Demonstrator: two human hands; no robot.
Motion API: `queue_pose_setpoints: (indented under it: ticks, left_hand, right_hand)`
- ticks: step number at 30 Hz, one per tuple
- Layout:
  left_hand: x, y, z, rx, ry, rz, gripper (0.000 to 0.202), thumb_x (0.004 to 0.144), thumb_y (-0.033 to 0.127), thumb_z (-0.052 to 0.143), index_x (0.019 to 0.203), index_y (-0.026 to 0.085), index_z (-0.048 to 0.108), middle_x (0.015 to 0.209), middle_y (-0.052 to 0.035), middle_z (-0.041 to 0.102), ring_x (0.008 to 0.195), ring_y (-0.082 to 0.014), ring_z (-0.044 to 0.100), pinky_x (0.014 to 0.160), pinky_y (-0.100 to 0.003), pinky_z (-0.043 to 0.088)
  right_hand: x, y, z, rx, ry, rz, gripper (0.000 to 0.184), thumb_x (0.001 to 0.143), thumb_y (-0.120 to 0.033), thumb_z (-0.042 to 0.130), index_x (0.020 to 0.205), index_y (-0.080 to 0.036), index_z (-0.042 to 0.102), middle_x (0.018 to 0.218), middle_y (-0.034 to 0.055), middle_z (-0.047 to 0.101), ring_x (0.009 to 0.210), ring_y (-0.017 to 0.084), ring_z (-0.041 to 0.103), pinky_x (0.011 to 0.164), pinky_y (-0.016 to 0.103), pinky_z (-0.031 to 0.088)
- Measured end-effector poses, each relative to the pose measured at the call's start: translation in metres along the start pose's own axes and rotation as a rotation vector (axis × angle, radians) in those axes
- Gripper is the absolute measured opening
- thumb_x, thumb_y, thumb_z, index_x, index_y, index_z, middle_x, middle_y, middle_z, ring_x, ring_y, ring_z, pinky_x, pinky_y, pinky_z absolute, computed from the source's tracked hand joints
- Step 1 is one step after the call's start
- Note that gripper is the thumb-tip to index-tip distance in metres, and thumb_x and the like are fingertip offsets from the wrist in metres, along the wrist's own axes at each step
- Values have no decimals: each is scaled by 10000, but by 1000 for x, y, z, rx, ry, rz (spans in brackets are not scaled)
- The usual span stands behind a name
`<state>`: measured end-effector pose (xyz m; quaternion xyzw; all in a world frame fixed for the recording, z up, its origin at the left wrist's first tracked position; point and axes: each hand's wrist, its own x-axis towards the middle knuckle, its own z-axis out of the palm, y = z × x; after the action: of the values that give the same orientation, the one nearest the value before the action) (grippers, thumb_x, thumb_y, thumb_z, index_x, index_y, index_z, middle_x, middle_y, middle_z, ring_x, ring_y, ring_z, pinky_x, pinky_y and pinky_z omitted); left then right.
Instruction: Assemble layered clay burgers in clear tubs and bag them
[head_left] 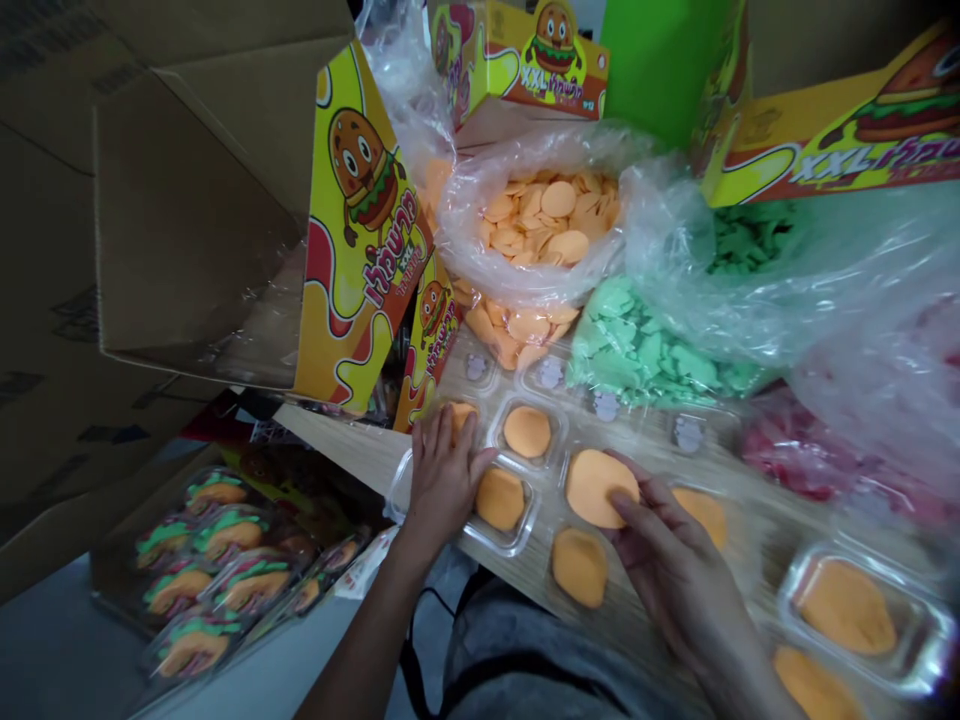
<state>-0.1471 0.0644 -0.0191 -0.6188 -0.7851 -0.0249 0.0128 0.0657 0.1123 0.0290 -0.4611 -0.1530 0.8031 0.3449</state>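
Observation:
My left hand (pixel 442 470) lies flat with fingers stretched over a clear plastic tray (pixel 517 540) on a wooden board (pixel 360 450). The fingertips touch an orange bun-shaped gummy (pixel 501 498) in one cell. My right hand (pixel 667 550) presses its fingers on a larger orange bun piece (pixel 596 485) in the neighbouring cell. Other cells hold more orange pieces (pixel 527 431), and one orange piece (pixel 579 566) lies nearer to me.
A plastic bag of orange gummies (pixel 547 215), a bag of green pieces (pixel 645 345) and a bag of red pieces (pixel 795 450) sit behind the board. Yellow burger-print boxes (pixel 360 250) and brown cartons (pixel 187 200) stand left. Packed burger gummies (pixel 202 580) lie lower left.

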Motion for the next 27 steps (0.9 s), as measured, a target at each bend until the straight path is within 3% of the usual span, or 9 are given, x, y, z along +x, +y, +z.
queue_pose_setpoints:
  ticks: [6,8,10,13,15,18,20,24,27]
  left_hand:
    - [3,1,0,-227,26,-56,442,852,392,437,1202,127,486,1350,-209,377,1295,-307,275,1048,-562,149]
    - [0,10,-11,-418,96,-106,411,852,347,445,1210,148,478,1378,-169,349,1311,-281,246,1065,-528,151]
    - [-5,24,-28,-731,72,-136,378,851,308,446,1206,182,480,1342,-118,414,1273,-234,331,1057,-444,250]
    - [-18,41,-55,-1187,-168,-220,265,829,309,484,1040,181,582,1065,-72,625,975,-181,589,853,-296,471]
    - [-29,39,-62,-1267,-173,-366,204,817,318,509,917,171,610,858,-34,669,768,-147,630,707,-245,507]
    - [-52,12,-51,-963,237,-533,173,819,283,524,947,188,589,881,-25,657,799,-143,618,704,-249,499]
    - [-68,-12,-33,-610,423,-404,185,815,220,533,993,198,577,983,-45,639,919,-164,589,804,-306,475]
    - [-92,-37,3,-339,301,-16,238,825,149,500,1048,207,558,1020,-54,645,994,-185,572,959,-429,386]
    - [-104,-32,14,-305,260,-7,286,845,155,449,1120,211,503,1168,-86,571,1150,-210,481,993,-466,353]
  right_hand:
    - [-3,-3,7,47,-33,10,382,710,-243,672,1084,-276,601,1072,4,613,906,136,585,704,191,500]
    - [-6,-3,9,58,-94,19,363,741,-244,646,1097,-281,585,1090,2,601,935,126,571,741,190,489]
    - [-8,-1,12,-21,-180,32,343,779,-258,615,1115,-298,559,1100,-6,593,926,101,568,747,168,474]
    - [-9,5,15,-292,-291,10,293,808,-310,586,1099,-293,554,1088,-8,597,924,93,567,773,168,457]
    - [-8,10,16,-457,-307,-10,286,803,-358,582,1073,-267,560,1071,5,603,969,127,561,856,229,440]
    - [-6,11,12,-582,-275,1,311,789,-415,575,1045,-240,553,1053,27,613,1014,177,557,946,325,397]
    - [-5,9,5,-623,-250,13,330,788,-435,567,1048,-235,543,1078,35,603,1022,186,558,961,338,388]
    - [-4,0,-12,-665,-159,7,369,778,-459,565,1071,-236,534,1131,50,581,1024,205,562,959,358,398]
    - [-5,-4,-22,-659,-131,-17,396,752,-476,586,1071,-244,542,1134,60,586,1038,235,556,968,398,383]
